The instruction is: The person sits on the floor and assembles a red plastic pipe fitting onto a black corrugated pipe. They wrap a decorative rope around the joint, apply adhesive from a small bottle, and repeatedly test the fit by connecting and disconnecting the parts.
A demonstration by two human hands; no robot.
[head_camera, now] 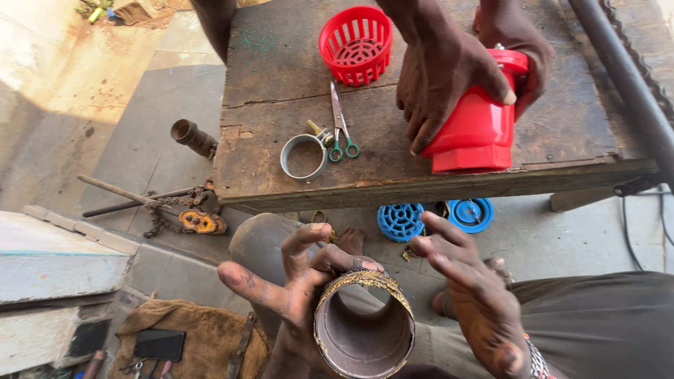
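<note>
pipe section (364, 330), short and wide with what looks like tape around its rim, sits low by the knees, left hand (295, 281) clasping it, right hand (477, 302) spread open beside it, below the tabletop (281, 70).

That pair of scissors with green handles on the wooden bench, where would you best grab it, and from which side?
Take the scissors by the green finger loops, coming from the near edge of the wooden bench. They lie flat with the blades shut and pointing away toward the red basket, so the loops face the person. Approach slightly from the right, since the metal ring clamp lies close beside the loops on the left.
</note>
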